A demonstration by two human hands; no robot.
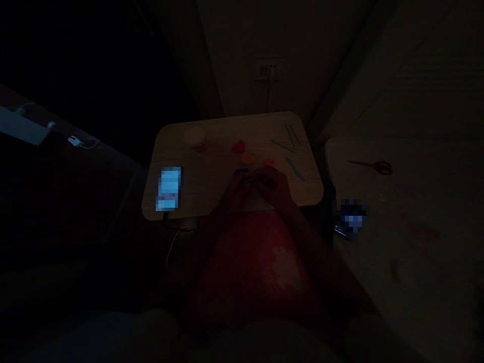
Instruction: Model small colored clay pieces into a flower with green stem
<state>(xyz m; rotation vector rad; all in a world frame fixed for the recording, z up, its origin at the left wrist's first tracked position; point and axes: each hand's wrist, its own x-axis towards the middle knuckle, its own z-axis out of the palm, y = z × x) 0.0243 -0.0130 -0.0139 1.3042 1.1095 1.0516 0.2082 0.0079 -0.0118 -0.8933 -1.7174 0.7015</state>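
The scene is very dark. My left hand [235, 192] and my right hand [275, 187] meet over the near edge of a small wooden table [212, 186]. Between their closed fingertips is a thin green strip [249, 179], mostly covered by the fingers. Just past my left fingers lies a dark blue piece [241, 171]. Beyond the hands are an orange piece [248, 159], a red piece [238, 146] and a pink piece [269, 162]. To the right lie a thick green strip [295, 169] and thin green sticks [283, 146].
A pale-topped round container [195, 137] stands at the table's back left, with a lit phone [169, 189] near the front left. Scissors [378, 167] and a blurred device [351, 218] lie on the pale surface at right. A wall socket [268, 69] holds a plug.
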